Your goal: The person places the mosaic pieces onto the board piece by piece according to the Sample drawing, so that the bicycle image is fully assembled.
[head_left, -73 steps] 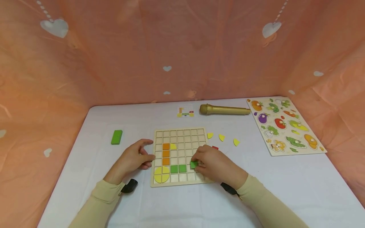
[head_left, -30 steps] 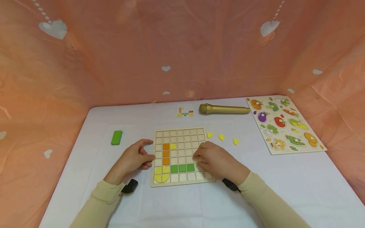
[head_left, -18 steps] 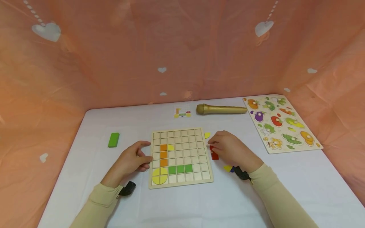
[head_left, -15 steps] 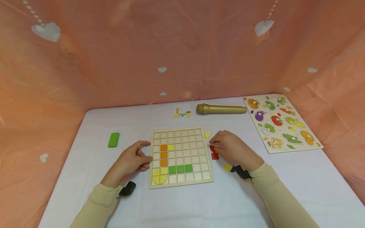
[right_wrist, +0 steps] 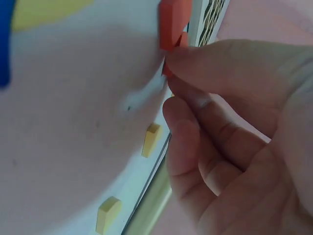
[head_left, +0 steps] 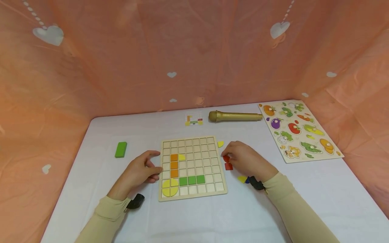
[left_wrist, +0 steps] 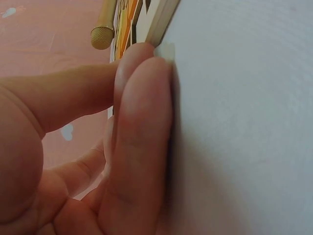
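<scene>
A wooden grid board [head_left: 194, 148] lies mid-table, bearing orange squares [head_left: 174, 165], a row of green squares [head_left: 192, 180] and yellow quarter-circles [head_left: 170, 187]. My left hand [head_left: 138, 172] stays at its left edge, fingers loosely bent, fingertips right at the rim; in the left wrist view the board edge [left_wrist: 161, 22] is just past them. Off the right edge, my right hand [head_left: 247, 160] pinches a round-edged red piece [head_left: 226, 158] between thumb and index finger. Next to it lies a red square [head_left: 229, 167]. In the right wrist view the thumb partly hides the pinched red piece [right_wrist: 167, 69].
A yellow piece [head_left: 220, 144] sits by the board's upper right corner; another yellow piece [head_left: 242, 179] and a blue piece [head_left: 247, 180] are under the right wrist. Around stand a green block [head_left: 121, 149], a pattern card [head_left: 193, 119], a gold microphone [head_left: 235, 116] and a vegetable puzzle [head_left: 301, 131].
My right hand has put a green square into the row's third cell and let go. It has then moved right, off the board, onto the red piece. My left hand keeps its place.
</scene>
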### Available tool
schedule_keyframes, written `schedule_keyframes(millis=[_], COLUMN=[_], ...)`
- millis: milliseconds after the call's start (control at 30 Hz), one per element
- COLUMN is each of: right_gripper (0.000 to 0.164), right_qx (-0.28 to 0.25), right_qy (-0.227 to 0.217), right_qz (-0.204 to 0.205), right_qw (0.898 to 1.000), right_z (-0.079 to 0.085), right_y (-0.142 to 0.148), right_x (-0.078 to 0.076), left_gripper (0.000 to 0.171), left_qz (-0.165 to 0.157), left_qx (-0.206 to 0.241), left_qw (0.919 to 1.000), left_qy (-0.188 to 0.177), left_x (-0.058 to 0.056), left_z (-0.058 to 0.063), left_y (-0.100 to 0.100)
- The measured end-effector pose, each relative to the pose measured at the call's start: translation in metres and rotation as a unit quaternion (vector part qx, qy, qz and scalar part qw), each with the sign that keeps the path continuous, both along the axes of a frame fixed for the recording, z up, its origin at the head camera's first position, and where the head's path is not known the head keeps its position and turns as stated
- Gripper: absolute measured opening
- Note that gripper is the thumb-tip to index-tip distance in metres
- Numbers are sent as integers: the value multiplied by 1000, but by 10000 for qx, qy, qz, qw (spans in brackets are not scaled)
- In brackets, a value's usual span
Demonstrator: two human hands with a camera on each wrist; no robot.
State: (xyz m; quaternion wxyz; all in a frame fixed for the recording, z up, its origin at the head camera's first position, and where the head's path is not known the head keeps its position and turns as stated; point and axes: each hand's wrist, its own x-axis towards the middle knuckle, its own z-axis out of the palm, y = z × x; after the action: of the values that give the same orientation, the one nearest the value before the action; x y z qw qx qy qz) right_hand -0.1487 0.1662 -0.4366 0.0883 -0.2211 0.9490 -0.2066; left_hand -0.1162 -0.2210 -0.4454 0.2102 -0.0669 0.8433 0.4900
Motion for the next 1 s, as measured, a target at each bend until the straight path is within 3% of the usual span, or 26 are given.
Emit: schedule_keyframes(millis=[267,1000], right_gripper=[16,17], right_qx=[132,32], right_qy=[175,134], right_qz=[-44,-41], right_qw=[9998,9999], right_z=[1,-3], right_y=[4,2], right_x=[-4,-4], left_gripper=[70,70], left_qz=[30,4], left_qx=[30,61], left_qw=[10000,10000], left_qy=[-6,14], left_x=[2,-1], left_z=[0,1], left_y=[-1,0])
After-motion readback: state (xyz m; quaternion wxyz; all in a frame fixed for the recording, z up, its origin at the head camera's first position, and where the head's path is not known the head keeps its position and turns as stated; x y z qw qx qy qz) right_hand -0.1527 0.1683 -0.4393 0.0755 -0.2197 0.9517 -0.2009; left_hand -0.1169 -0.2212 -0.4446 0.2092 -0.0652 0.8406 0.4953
